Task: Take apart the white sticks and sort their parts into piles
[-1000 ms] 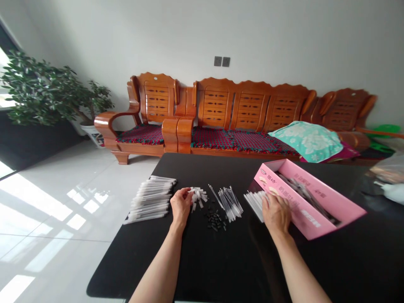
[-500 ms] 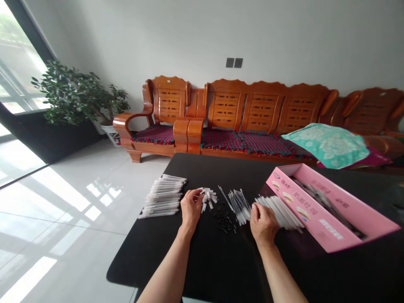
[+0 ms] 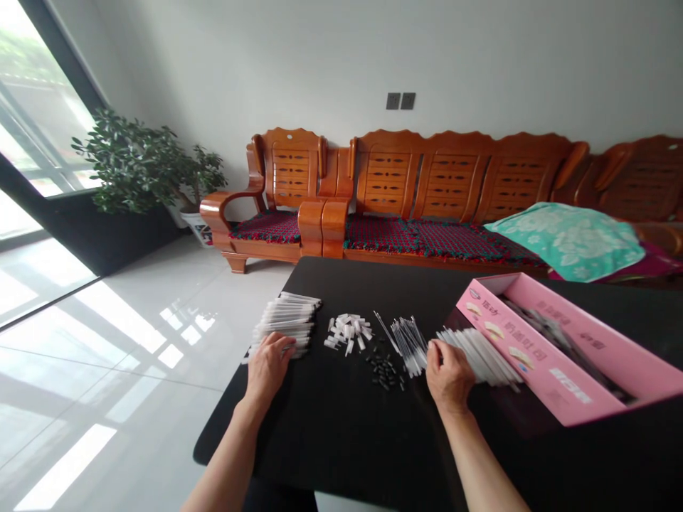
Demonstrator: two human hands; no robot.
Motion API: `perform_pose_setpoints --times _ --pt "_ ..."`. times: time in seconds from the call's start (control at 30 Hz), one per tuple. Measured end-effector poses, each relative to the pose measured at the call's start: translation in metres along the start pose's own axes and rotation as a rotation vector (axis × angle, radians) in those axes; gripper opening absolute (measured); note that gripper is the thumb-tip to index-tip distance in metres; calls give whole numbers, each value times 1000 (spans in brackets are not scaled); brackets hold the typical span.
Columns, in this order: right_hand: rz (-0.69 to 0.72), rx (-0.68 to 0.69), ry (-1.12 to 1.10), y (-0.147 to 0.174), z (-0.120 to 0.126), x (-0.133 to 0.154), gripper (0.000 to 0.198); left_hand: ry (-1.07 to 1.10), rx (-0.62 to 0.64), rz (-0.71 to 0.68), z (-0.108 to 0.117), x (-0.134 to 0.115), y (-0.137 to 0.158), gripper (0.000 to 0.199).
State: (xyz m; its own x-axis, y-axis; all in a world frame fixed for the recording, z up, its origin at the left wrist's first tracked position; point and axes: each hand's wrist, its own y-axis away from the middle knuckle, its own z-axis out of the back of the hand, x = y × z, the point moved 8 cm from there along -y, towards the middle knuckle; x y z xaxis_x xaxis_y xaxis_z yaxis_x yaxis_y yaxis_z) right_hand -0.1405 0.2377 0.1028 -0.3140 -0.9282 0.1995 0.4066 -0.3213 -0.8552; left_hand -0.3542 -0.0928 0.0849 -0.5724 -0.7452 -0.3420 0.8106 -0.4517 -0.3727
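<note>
My left hand (image 3: 268,364) lies on the near end of a row of white pens with dark tips (image 3: 285,313), its fingers closed round a pen. My right hand (image 3: 449,375) is closed, thumb against the curled fingers, between a bunch of thin pen refills (image 3: 408,345) and a row of translucent white pen barrels (image 3: 483,354). What it grips, if anything, is hidden. Between the hands lie a heap of small white caps (image 3: 349,331) and a scatter of small black plugs (image 3: 383,371).
A long pink box (image 3: 528,355) with dark pieces inside stands at the right on the black table (image 3: 341,427). Behind the table is a wooden sofa (image 3: 442,178) with a turquoise cloth (image 3: 576,242). A potted plant (image 3: 144,163) stands by the glass door.
My left hand has moved left from the white caps to the row of pens. My right hand has stayed closed by the barrels. The view has shifted slightly.
</note>
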Motion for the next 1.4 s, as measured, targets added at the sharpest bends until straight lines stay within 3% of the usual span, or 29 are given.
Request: perform_pose_setpoints --times 0.37,0.53,0.7,0.87,1.03,1.13,1.23,1.3,1.4 --pt "-31 30 -17 1 -2 -2 21 -74 40 -79 -3 -10 -2 15" --pt "-31 23 -42 1 1 4 18 -51 -12 -142 6 -23 -5 18" --pt "48 129 -214 1 -3 39 15 97 9 -307 8 -88 -19 21" --pt "169 303 -364 4 -11 75 17 230 75 -499 -20 -169 -27 16" --pt "158 361 -376 5 -15 75 16 331 99 -585 -41 -200 -24 15" --pt "133 314 -359 3 -13 72 16 459 -24 -435 -36 -184 -26 14" --pt "91 218 -371 0 -6 68 14 652 -107 -41 -41 -145 -29 20" --pt "89 188 -387 0 -4 68 14 885 19 181 -64 -130 -28 33" --pt "148 214 -395 2 -6 75 14 1329 274 336 -99 -135 -25 46"
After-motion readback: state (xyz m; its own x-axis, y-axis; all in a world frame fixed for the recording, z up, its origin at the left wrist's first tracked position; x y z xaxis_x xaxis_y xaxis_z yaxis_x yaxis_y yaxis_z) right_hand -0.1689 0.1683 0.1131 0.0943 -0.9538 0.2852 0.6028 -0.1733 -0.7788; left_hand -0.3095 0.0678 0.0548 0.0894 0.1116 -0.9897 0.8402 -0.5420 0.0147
